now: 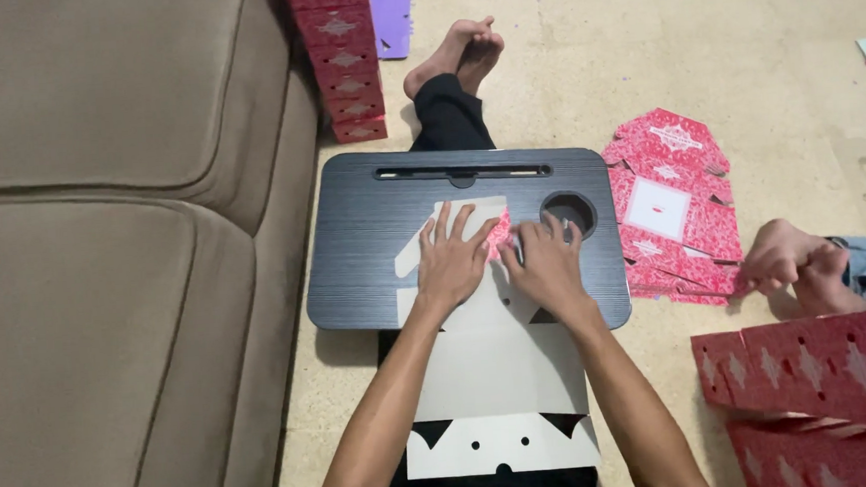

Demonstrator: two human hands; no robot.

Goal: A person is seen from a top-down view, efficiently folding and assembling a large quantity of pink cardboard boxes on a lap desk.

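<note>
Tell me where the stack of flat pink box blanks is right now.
In the head view, the stack of flat pink box blanks lies on the floor just right of the black lap desk, with another person's hand at its lower right edge.

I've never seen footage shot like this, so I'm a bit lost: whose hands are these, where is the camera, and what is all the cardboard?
There is one picture, taken by a camera worn on a person's head, looking down. That person sits on the floor beside a sofa, legs stretched under a dark lap desk. Their left hand and right hand press flat on an unfolded cardboard box blank, white side up, with a red patterned flap folded between the fingers. Neither hand grips anything. At the right edge, another person's hand touches a pile of flat red blanks. Folded red boxes are stacked by the sofa.
</note>
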